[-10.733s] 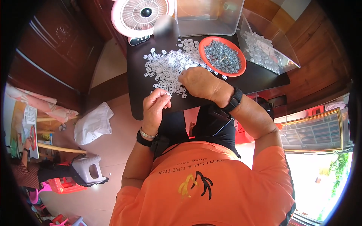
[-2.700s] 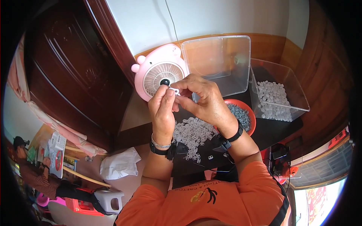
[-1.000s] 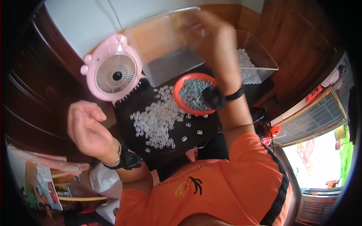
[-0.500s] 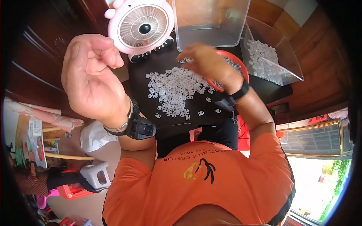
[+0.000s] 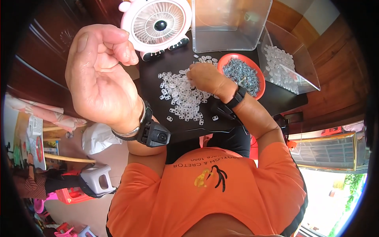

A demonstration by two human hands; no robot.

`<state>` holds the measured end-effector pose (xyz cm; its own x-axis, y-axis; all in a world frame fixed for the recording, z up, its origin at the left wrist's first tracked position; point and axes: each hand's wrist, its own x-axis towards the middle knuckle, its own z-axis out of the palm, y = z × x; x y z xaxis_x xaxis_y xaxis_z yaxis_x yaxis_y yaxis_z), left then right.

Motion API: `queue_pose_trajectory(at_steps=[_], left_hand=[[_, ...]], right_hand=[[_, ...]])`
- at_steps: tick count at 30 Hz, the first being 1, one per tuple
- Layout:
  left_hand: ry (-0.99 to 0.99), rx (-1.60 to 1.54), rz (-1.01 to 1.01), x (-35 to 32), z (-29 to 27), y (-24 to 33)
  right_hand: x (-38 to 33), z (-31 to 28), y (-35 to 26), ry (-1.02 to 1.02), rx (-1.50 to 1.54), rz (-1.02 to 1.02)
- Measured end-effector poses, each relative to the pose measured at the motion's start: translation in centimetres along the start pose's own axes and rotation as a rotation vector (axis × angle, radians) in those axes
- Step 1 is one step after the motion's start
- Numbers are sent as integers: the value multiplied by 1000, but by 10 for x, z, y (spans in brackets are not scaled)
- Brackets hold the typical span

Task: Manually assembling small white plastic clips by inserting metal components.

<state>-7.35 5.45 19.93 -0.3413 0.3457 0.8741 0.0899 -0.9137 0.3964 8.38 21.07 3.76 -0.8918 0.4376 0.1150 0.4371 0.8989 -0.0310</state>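
White two-hole pieces, heaped at my right hand: fingertips hidden, pinch I cannot tell. My left hand: raised, fingers curled, contents unclear. Step, I judge: picking; next calls for singling one out. Beyond: red dish.

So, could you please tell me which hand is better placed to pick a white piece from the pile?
Probably the right hand: it is down at the pile, while the left hand is raised, away to the pile's left.
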Motion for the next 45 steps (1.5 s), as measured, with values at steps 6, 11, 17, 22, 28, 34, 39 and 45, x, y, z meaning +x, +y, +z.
queue_pose_trajectory(at_steps=[6,11,17,22,28,34,39,45], left_hand=[[0,-31,-6,-2,2,-3],[-13,-27,-38,-2,6,-1],[6,20,-55,-3,9,-2],[-5,-7,-95,-3,14,-1],[0,-1,-109,-6,22,-4],[-3,7,-122,-8,25,-6],[-7,5,-130,-8,29,-6],[-23,37,-152,-10,33,-10]], right_hand=[[-4,4,2,94,34,-2],[-9,-6,0,138,-5,67],[-21,-12,0,52,155,-39],[-17,-4,-4,33,108,-22],[-16,6,-9,96,45,-23],[-19,3,-8,116,23,-60],[-17,5,-6,138,18,-63],[-19,-19,0,489,340,9]])
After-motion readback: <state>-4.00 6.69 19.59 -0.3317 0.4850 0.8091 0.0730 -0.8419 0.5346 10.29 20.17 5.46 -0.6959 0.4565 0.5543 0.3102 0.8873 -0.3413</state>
